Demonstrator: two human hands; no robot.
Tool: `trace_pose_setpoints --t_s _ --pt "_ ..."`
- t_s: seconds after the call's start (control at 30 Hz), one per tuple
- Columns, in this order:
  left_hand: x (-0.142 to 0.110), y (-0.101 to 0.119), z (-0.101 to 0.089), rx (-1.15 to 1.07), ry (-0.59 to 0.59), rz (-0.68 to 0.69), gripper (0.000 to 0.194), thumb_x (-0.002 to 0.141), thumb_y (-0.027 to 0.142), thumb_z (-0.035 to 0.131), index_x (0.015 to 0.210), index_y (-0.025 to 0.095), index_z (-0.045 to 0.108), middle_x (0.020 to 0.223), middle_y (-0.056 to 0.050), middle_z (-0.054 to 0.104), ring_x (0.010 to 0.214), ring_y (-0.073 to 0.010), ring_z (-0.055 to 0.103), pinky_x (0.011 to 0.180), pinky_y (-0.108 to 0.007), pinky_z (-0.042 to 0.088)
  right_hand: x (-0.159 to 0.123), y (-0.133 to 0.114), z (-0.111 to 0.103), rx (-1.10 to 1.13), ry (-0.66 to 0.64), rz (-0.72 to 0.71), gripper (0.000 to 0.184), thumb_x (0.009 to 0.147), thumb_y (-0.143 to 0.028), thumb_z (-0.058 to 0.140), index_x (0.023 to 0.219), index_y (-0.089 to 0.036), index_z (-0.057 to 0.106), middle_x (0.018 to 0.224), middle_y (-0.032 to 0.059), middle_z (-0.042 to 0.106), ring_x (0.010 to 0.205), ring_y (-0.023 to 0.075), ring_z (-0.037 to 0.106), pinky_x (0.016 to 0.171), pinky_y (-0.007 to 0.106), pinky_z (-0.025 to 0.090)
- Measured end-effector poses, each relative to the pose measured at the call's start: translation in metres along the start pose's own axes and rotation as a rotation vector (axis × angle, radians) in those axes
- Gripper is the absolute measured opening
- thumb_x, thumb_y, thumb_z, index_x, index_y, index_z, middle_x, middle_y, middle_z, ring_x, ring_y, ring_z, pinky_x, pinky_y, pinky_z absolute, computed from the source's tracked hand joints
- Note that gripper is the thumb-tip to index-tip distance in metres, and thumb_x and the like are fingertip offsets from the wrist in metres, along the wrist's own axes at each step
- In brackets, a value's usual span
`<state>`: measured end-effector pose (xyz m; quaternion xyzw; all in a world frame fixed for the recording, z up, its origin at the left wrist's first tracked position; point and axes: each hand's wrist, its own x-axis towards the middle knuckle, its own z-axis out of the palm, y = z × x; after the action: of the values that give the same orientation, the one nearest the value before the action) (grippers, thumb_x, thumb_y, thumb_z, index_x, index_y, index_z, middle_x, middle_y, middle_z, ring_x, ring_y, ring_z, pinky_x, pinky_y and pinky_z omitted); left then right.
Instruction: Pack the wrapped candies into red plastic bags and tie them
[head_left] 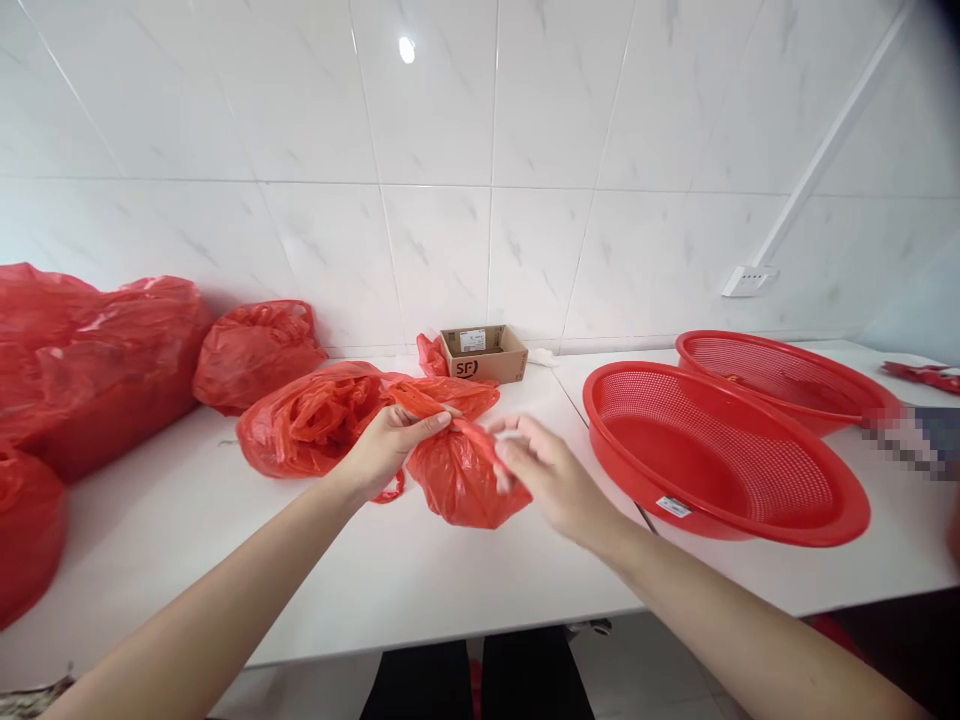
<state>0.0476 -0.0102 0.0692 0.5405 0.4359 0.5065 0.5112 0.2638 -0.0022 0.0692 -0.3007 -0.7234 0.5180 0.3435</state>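
Left hand [386, 445]: clamped on red bag [469, 490], centre.
Right hand [555, 480]: blurred beside bag's top; grip cannot be told.
Red basket [675, 465]: set at right.

A filled, translucent red plastic bag [471, 485], its neck gathered, sits bulging on the table [390, 590].

Pinches gathered top of a small red bag [469, 490] with left hand [390, 440]; has blurred right hand [559, 475] at that top's 3 o'clock side. Shows crumpled red plastic [307, 420] at 10 o'clock, open carton [510, 368] at 12, 2 red baskets [667, 450] at 3.
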Motion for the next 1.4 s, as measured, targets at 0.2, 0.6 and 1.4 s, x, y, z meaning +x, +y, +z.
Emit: trace_pose_setpoints --t_s 0.2,0.6,1.4 --pt "-0.002 0.001 0.000 0.403 0.018 0.086 0.012 0.070 0.017 0.071 0.081 0.020 0.069 0.094 -0.005 0.072 0.089 -0.0217 0.065 0.080 -0.032 0.051 0.007 0.012 -0.011 -0.327 0.038 -0.122 0.020 0.094 -0.033 0.051 0.109 -0.025 0.061 0.108 0.0053 0.066 0.096 0.0190 0.061 0.079 0.034 0.048" --pt "0.011 -0.028 0.022 0.718 0.292 0.351 0.037 0.071 0.004 0.054 0.102 0.025 0.052 0.093 0.002 0.060 0.072 -0.0131 0.059 0.065 -0.027 0.047 0.023 0.052 0.034 -0.096 0.161 -0.208 0.034 0.087 -0.018 0.050 0.121 -0.024 0.044 0.093 0.0019 0.068 0.084 0.0177 0.065 0.078 0.033 0.050" --pt "-0.039 0.036 -0.030 0.874 0.092 0.113 0.017 0.085 0.040 0.064 0.084 0.026 0.073 0.082 0.000 0.072 0.077 -0.0195 0.065 0.070 -0.029 0.051 0.014 0.022 0.018 -0.857 0.077 -0.682 0.013 0.073 -0.006 0.051 0.068 -0.017 0.052 0.062 -0.0022 0.052 0.060 0.0114 0.037 0.056 0.025 0.031"
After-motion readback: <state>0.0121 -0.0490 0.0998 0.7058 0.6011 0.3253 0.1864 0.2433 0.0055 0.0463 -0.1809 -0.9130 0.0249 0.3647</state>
